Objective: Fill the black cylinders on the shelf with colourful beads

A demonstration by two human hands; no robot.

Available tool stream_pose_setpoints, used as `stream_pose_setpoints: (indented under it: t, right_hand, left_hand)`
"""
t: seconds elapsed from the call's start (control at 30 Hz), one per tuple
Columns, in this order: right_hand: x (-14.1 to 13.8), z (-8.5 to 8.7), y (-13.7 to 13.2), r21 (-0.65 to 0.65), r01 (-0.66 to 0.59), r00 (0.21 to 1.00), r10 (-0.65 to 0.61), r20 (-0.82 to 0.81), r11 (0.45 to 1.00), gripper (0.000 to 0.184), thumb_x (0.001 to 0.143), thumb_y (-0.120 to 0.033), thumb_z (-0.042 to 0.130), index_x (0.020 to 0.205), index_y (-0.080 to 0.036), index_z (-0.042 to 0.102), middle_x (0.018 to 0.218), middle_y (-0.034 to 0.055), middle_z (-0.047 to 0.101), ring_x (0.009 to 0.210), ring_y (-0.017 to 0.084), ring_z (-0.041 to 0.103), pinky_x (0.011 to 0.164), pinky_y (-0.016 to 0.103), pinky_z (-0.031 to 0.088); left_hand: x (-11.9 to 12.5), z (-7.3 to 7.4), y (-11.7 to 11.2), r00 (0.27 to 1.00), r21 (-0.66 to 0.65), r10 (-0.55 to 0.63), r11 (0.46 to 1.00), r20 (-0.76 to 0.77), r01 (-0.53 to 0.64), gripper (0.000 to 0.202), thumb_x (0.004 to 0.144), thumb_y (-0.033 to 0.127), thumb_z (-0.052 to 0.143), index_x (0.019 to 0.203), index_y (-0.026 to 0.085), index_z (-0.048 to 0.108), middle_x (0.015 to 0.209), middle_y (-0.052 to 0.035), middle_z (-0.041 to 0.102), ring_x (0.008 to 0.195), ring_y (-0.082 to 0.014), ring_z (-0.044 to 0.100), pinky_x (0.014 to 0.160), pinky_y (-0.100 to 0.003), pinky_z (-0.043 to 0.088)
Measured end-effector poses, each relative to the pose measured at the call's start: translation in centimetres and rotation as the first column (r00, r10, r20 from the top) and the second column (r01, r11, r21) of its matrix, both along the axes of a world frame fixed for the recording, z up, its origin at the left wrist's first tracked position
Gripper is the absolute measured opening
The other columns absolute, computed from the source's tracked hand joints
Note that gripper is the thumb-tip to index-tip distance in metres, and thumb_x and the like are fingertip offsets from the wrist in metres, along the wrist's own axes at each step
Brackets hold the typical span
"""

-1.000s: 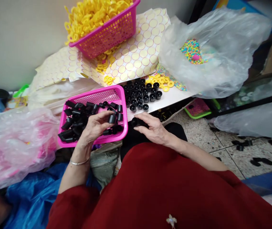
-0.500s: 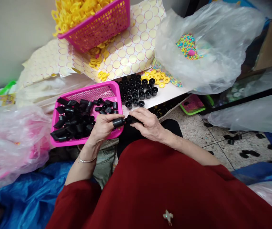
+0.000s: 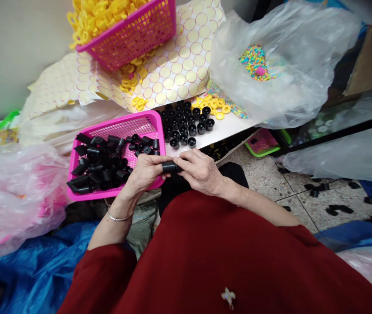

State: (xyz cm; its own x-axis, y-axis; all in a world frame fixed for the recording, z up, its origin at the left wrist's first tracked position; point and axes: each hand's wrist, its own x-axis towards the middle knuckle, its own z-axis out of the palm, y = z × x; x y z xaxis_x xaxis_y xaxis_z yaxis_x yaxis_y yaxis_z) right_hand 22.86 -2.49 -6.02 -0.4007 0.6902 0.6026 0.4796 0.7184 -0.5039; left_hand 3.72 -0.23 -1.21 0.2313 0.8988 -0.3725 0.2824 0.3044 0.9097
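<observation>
My left hand and my right hand meet in front of me, both pinched on a short black plastic cylinder piece held between their fingertips. The left hand sits at the near right corner of a pink basket holding several loose black plastic parts. Just beyond my hands, several black cups stand upright in rows on a white board.
A second pink basket heaped with yellow rings stands at the back on sheets of round stickers. A clear bag of coloured beads lies at right. Pink plastic bags lie at left; black parts are scattered on the floor.
My left hand lifted a black piece out of the pink basket and brought it right. It now meets the piece in my right hand, and both hands are closed on the joined piece.
</observation>
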Motion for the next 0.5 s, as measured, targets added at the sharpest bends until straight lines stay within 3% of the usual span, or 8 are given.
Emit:
stream_pose_setpoints:
  t: [0.1, 0.23, 0.3, 0.37, 0.43, 0.5]
  right_hand:
    - [-0.1, 0.0, -0.2, -0.030, 0.008, 1.000, -0.007, 0.020, 1.000, 0.036, 0.089, -0.013, 0.048, 0.122, -0.015, 0.063, 0.103, 0.0122, 0.064, 0.093, 0.024, 0.057, 0.081, 0.043, 0.054]
    - [-0.3, -0.2, -0.2, -0.058, 0.037, 0.999, -0.039, -0.020, 0.998, 0.033, 0.089, -0.015, 0.051, 0.120, -0.013, 0.061, 0.104, 0.0131, 0.065, 0.094, 0.024, 0.058, 0.084, 0.042, 0.054]
    - [-0.3, -0.3, -0.2, -0.051, 0.053, 0.997, -0.056, -0.047, 0.997, 0.030, 0.089, -0.015, 0.051, 0.117, -0.014, 0.061, 0.102, 0.0123, 0.065, 0.094, 0.023, 0.059, 0.084, 0.040, 0.055]
    - [-0.4, -0.5, -0.1, -0.060, 0.033, 0.995, -0.038, -0.096, 0.998, 0.026, 0.088, -0.014, 0.052, 0.112, -0.014, 0.060, 0.102, 0.0120, 0.065, 0.096, 0.022, 0.060, 0.086, 0.038, 0.055]
    - [-0.5, -0.9, 0.0, -0.101, -0.025, 0.986, 0.008, -0.168, 0.995, 0.024, 0.086, -0.012, 0.052, 0.108, -0.015, 0.059, 0.102, 0.0115, 0.065, 0.098, 0.021, 0.060, 0.088, 0.037, 0.054]
    - [-0.5, -1.6, 0.1, -0.165, -0.093, 0.963, 0.046, -0.266, 0.982, 0.023, 0.085, -0.012, 0.052, 0.107, -0.015, 0.058, 0.101, 0.0101, 0.064, 0.097, 0.019, 0.061, 0.087, 0.034, 0.054]
  left_hand:
    - [0.4, 0.6, 0.1, 0.995, -0.098, -0.056, 0.993, 0.080, 0.064, 0.027, 0.063, 0.022, 0.068, 0.084, 0.011, 0.079, 0.055, -0.0046, 0.067, 0.048, -0.0135, 0.059, 0.048, -0.023, 0.049]
    - [0.2, 0.6, 0.2, 0.969, -0.152, -0.009, 0.987, 0.245, 0.047, 0.033, 0.065, 0.027, 0.069, 0.091, 0.008, 0.078, 0.069, -0.0115, 0.073, 0.061, -0.0208, 0.068, 0.055, -0.030, 0.057]
    - [0.2, -0.1, 0.1, 0.983, -0.044, -0.016, 0.999, 0.183, 0.024, 0.035, 0.072, 0.038, 0.071, 0.094, 0.011, 0.077, 0.083, -0.0136, 0.075, 0.068, -0.0217, 0.070, 0.059, -0.031, 0.059]
    - [0.6, -1.2, -0.1, 0.999, 0.159, -0.038, 0.987, 0.000, 0.037, 0.043, 0.078, 0.049, 0.068, 0.101, 0.014, 0.076, 0.103, -0.0145, 0.075, 0.088, -0.0248, 0.072, 0.076, -0.035, 0.061]
    - [1.4, -2.3, -0.6, 0.976, 0.362, -0.039, 0.925, -0.215, 0.117, 0.052, 0.084, 0.057, 0.060, 0.112, 0.015, 0.073, 0.123, -0.0156, 0.068, 0.114, -0.0290, 0.065, 0.101, -0.042, 0.053]
    - [2.3, -3.2, -1.2, 0.924, 0.476, -0.039, 0.848, -0.380, 0.232, 0.060, 0.089, 0.060, 0.051, 0.123, 0.013, 0.067, 0.135, -0.0176, 0.061, 0.130, -0.0309, 0.054, 0.112, -0.046, 0.042]
